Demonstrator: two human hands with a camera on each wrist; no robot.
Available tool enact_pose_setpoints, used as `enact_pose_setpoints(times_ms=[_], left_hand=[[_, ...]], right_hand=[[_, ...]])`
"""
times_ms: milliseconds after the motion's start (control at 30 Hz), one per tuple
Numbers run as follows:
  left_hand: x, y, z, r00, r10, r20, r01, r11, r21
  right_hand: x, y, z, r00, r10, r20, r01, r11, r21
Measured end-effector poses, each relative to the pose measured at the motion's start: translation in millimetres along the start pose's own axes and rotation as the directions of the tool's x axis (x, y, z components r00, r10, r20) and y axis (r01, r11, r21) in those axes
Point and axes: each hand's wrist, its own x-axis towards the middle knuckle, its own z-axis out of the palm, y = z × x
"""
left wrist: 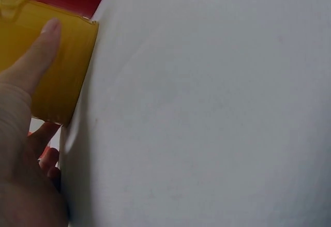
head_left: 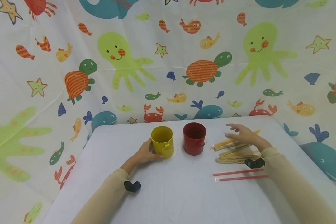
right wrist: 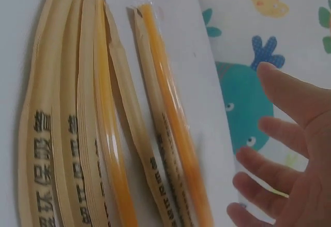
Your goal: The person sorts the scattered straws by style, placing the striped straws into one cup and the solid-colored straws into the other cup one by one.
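Note:
At the left side of a small yellow pail (head_left: 160,147), my left hand (head_left: 143,154) grips it, thumb across the near wall and the other fingers round the far side. The pail stands upright on the white table, and its little wire loop shows in the left wrist view. My right hand (head_left: 243,135) is held over the straws with its fingers spread and nothing in them. Beneath it lie several paper-wrapped straws (right wrist: 41,108) with dark printing, along with orange-yellow straws (right wrist: 168,82) in clear wrappers.
A red pail (head_left: 192,145) stands just right of the yellow one. Two red straws (head_left: 238,172) in clear wrappers lie nearer than the others. Behind the white table (head_left: 179,193) hangs a sea-animal curtain (head_left: 168,31) along the back edge.

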Motion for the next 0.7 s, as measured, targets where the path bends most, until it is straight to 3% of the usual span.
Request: enact_pose_setpoints(times_ms=[200, 433, 700], left_hand=[[0.8, -2.5, 0.5, 1.0, 0.001, 0.005, -0.001, 1.0, -0.002], [1.6, -4.4, -0.7, 1.0, -0.001, 0.006, 0.001, 1.0, 0.014], [6.2, -7.2, -2.0, 1.0, 0.006, 0.007, -0.006, 1.0, 0.011]], right_hand=[[2.5, 14.1, -6.3, 0.998, -0.056, 0.034, 0.054, 0.998, 0.041], [8.8, 31.5, -9.9, 0.998, -0.017, 0.06, 0.01, 0.994, 0.109], [15.5, 37.3, -10.7, 0.998, 0.007, 0.067, -0.013, 0.996, 0.084]])
